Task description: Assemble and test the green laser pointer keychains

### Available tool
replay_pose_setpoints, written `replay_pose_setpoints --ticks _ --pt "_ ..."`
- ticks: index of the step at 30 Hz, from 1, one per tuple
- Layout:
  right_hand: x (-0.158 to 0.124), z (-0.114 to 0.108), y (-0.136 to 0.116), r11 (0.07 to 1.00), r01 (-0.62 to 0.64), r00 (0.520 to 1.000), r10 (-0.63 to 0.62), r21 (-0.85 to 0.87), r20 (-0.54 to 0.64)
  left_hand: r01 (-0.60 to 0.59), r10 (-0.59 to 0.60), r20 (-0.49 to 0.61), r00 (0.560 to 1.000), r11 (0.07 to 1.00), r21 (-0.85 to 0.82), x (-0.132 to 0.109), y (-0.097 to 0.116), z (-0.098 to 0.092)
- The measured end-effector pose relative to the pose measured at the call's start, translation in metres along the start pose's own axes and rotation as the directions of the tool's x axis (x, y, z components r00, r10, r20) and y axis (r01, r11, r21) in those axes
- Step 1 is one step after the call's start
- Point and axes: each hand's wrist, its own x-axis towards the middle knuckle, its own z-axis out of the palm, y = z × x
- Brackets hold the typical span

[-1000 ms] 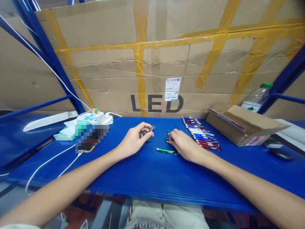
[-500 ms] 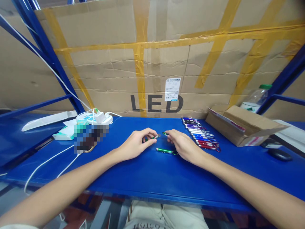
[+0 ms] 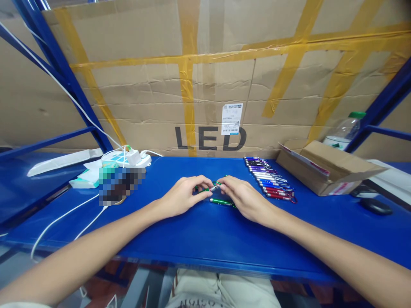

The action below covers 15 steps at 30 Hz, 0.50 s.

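My left hand is closed, thumb and fingers pinching a small green keychain flashlight whose silvery end points right. Between the fingertips of my right hand is a green carabiner clip; its end meets the silvery end of the flashlight, though the fingers hide part of the joint. Just below the hands, a second green flashlight lies on the blue table, its right end partly covered by my right hand. Off to the right is a row of similar flashlights in several colours, with clips attached.
An open cardboard box stands at the right, near a black mouse and a plastic bottle. On the left are a power strip, white cables and a blurred-out object. A large taped carton walls the back.
My right hand has moved slightly left, bringing the carabiner clip from apart to the flashlight's silvery end. My left hand stays nearly in place. The view has shifted a little.
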Motion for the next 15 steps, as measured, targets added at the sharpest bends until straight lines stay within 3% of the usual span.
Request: replay_pose_setpoints --ticks 15 --pt "0.0006 0.0010 -0.0065 1.000 -0.022 0.999 0.021 -0.010 -0.045 -0.027 0.031 -0.053 0.998 0.996 0.084 -0.0017 -0.0039 0.0035"
